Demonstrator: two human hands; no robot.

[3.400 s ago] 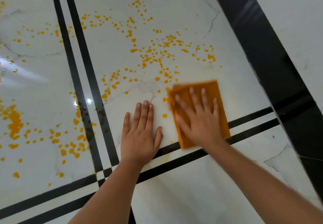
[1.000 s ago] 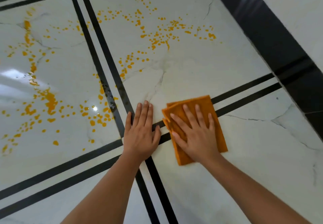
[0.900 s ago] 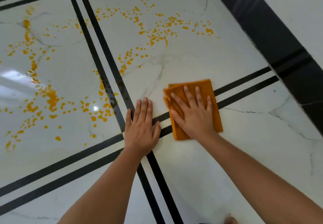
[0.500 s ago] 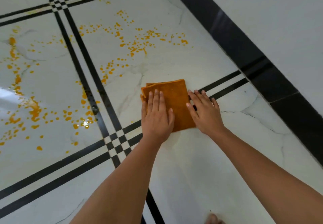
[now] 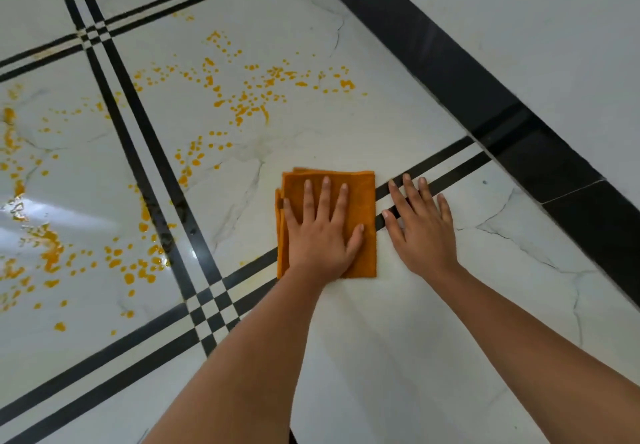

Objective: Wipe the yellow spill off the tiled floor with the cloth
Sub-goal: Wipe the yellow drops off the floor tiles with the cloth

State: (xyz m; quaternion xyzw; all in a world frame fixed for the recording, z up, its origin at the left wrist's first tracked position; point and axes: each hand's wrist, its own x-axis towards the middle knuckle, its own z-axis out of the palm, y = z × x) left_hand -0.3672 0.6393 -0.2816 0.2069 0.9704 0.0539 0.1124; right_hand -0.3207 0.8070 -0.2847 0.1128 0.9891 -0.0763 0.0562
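Observation:
A folded orange cloth [image 5: 362, 194] lies flat on the white marble floor tile [image 5: 311, 125]. My left hand [image 5: 322, 232] presses on it with straight, spread fingers. My right hand [image 5: 420, 229] rests flat on the bare floor just right of the cloth, its fingers across the black stripes. Yellow spill drops [image 5: 249, 97] are scattered on the tile beyond the cloth. More yellow drops and puddles [image 5: 52, 253] cover the tile at the far left. A small yellow trace [image 5: 247, 261] sits by the stripe left of the cloth.
Double black stripes [image 5: 152, 180] cross the floor and meet in a checkered joint [image 5: 211, 308] at lower left of the cloth. A black skirting band [image 5: 485, 97] runs along the white wall [image 5: 554, 28] on the right. Bright glare lies on the wet left tile.
The cloth passed from under my right hand to under my left hand. My right hand now lies on the bare floor beside it. The view shifted left to right across the floor.

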